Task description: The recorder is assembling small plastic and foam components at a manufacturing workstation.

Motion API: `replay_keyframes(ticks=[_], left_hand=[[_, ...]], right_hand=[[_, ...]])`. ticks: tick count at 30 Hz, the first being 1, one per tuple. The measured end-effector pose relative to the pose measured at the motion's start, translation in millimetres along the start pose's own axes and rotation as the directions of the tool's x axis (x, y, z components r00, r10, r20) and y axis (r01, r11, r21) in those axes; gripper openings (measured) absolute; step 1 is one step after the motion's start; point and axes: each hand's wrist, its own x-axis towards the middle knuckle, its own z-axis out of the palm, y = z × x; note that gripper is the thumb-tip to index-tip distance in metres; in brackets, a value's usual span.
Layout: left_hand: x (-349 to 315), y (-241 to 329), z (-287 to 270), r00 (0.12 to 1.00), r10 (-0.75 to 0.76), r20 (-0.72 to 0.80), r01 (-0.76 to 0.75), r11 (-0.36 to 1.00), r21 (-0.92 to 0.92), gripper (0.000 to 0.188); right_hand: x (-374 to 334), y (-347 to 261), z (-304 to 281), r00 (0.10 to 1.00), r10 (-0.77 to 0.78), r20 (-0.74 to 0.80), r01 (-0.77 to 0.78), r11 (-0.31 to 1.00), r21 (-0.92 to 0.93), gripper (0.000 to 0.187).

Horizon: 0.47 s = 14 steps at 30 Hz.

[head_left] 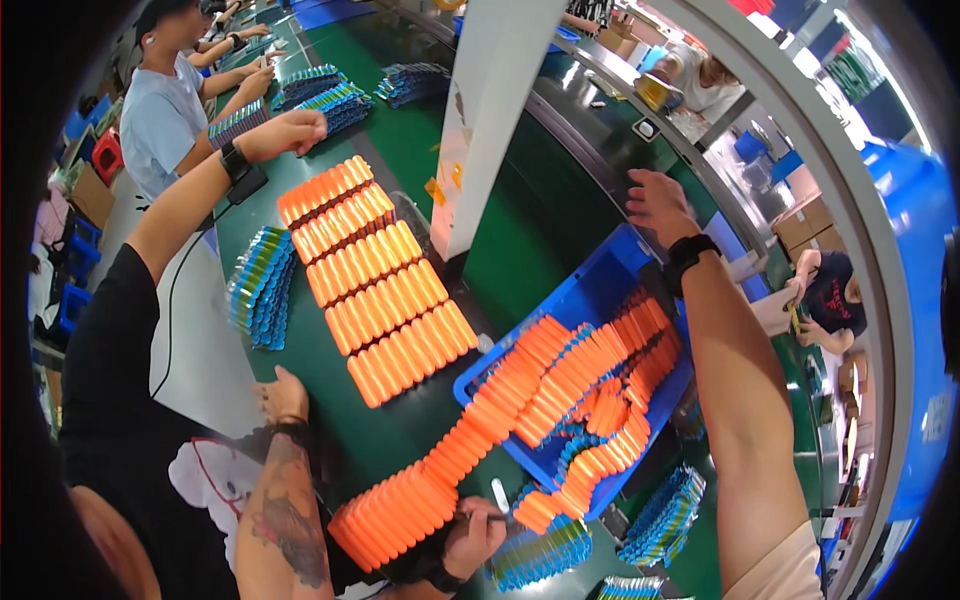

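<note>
My left hand (283,397), on a tattooed forearm with a dark wristband, is over the green table's near edge, fingers apart and empty. Beside it, rows of glossy orange packet strips (385,285) lie side by side. My right hand (660,205) reaches past the far end of a blue bin (625,255), fingers spread and empty. Folded orange packet strips (590,380) with blue-green undersides fill the bin. From it, a long pleated strip (400,510) runs onto the near table. A black-sleeved co-worker's hand (475,545) is at this strip; their other hand (290,135) is farther left.
Blue-green packet bundles lie at the left (262,288), the far left (325,95) and the lower right (665,515). A white post (490,130) rises from the middle of the table. A co-worker in light blue (165,120) stands at the upper left. A dark cable (180,290) hangs at the left.
</note>
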Motion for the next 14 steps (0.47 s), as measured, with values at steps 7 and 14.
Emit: replay_keyframes(ticks=[7, 14], left_hand=[[72.5, -64.6, -36.4, 0.995, 0.096, 0.016, -0.093, 0.986, -0.136, 0.035], [134.3, -52.2, -4.5, 0.95, 0.237, 0.202, -0.215, 0.969, -0.123, 0.035]], right_hand=[[164.5, 15.7, -42.9, 0.982, -0.002, -0.189, 0.065, 0.941, 0.332, 0.086], [230.0, -13.3, -112.5, 0.964, -0.095, 0.25, -0.17, 0.506, 0.846, 0.099]])
